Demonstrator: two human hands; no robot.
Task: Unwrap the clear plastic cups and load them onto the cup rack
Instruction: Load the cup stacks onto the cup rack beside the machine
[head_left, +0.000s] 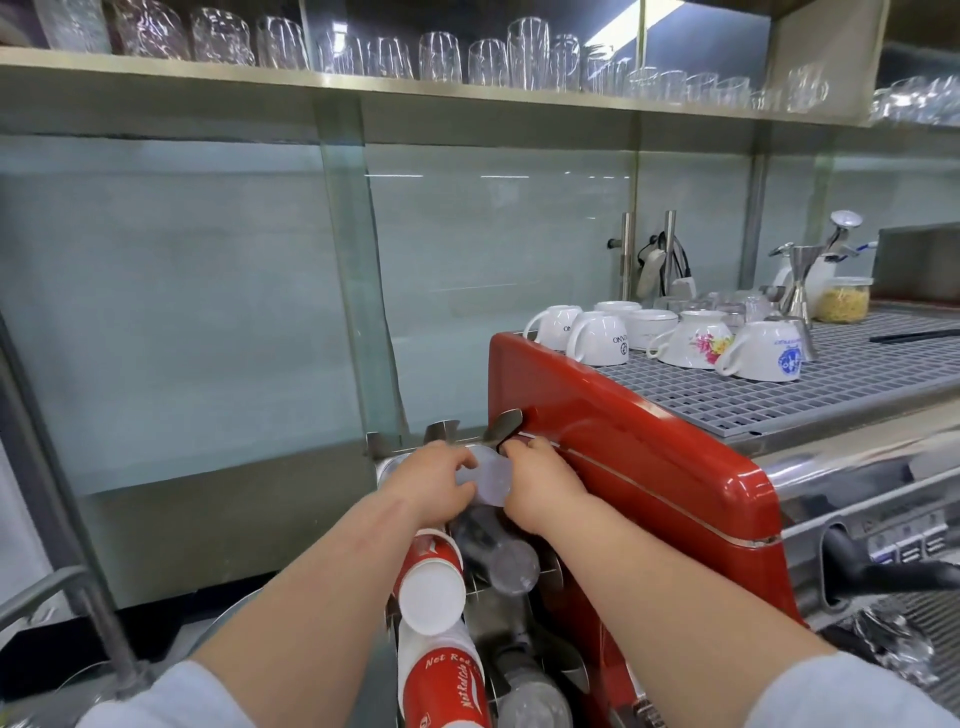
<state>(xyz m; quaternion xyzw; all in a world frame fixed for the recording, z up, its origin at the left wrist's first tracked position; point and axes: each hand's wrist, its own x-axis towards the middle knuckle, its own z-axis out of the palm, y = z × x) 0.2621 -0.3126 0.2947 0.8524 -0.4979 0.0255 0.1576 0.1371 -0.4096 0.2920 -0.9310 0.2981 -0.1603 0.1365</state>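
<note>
A stack of clear plastic cups (491, 480) lies at the top of the metal cup rack (498, 618), its round base facing me. My left hand (434, 486) grips the stack from the left, fingers curled over it. My right hand (537, 480) grips it from the right, close to the rack's top bracket (501, 426). Lower slots of the rack hold another clear cup stack (511, 569) and red-and-white paper cups (434, 587). No wrapper is discernible around the held stack.
A red espresso machine (639, 467) stands tight against the rack's right side, with white ceramic cups (597, 338) upside down on its grey top grate (810, 379). A glass panel (208, 312) backs the counter. Glasses (384, 57) line the shelf overhead.
</note>
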